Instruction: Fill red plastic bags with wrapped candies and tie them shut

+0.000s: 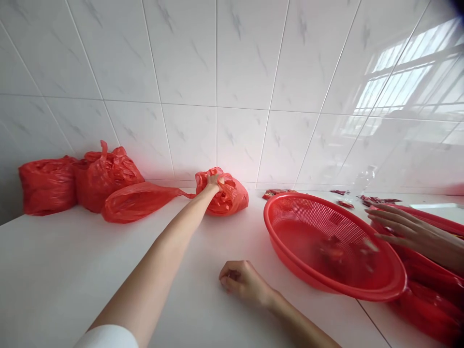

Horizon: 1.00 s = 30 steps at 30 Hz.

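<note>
My left hand (215,181) reaches to the back of the white table, its fingers over the top of a crumpled red plastic bag (232,197). The fingertips are partly hidden among the folds, so whether they grip the bag is unclear. Nearer the front, my right hand (244,281) rests curled just above or on the table, fingers bent toward the thumb; anything inside them is too small to name. To its right stands a tilted red mesh basket (290,270) with several small red packets (331,251) blurred inside.
Red bags (49,186) stand at the left wall, a loose red bag (139,200) beside them. Another person's hand (406,232) is over the basket's right rim, near a red container (431,295). Packets (379,200) and a clear bottle (363,180) sit behind.
</note>
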Motion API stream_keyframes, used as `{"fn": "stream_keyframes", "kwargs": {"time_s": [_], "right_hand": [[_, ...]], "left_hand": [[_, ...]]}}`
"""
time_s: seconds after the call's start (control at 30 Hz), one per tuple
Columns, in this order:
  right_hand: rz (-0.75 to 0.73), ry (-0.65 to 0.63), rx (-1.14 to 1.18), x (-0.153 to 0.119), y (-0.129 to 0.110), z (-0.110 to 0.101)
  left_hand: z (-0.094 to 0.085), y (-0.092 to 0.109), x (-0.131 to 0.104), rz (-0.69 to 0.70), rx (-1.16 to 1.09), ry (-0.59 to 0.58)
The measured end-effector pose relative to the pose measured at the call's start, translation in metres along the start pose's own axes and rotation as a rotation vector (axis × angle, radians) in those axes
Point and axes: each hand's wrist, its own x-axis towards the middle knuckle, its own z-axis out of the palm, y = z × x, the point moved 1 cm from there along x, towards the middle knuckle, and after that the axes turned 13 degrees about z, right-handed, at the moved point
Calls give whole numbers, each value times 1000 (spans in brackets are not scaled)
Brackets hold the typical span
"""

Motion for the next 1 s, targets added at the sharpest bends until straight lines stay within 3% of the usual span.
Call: {"fn": "stream_keyframes", "kwargs": {"time_s": [0.13, 0.33, 0.53, 0.7, 0.77, 0.83, 0.9, 1.0], "right_hand": [[-31, 89, -23, 0, -2, -3], [-115, 250, -18, 1, -6, -11], [-92, 284, -42, 3, -2, -13], [-87, 281, -68, 5, 2, -12], [-99, 297, -35, 3, -2, -14], [-129, 312, 71, -1, -9, -17], [-173, 313, 235, -6, -17, -21], [-255, 302, 458, -11, -26, -27]], "left_hand": [[-14, 6, 14, -116, 9, 41], [-38, 17, 35, -121, -153, 304], [-64, 21, 27, -12, -260, 557], [-87, 32, 12, 21, -390, 662], [-92, 42, -5, 23, -477, 626], [-88, 54, -33, 21, -661, 487], [-76, 66, -69, -14, -858, 313], [-51, 78, -128, -106, -959, 118]]}}
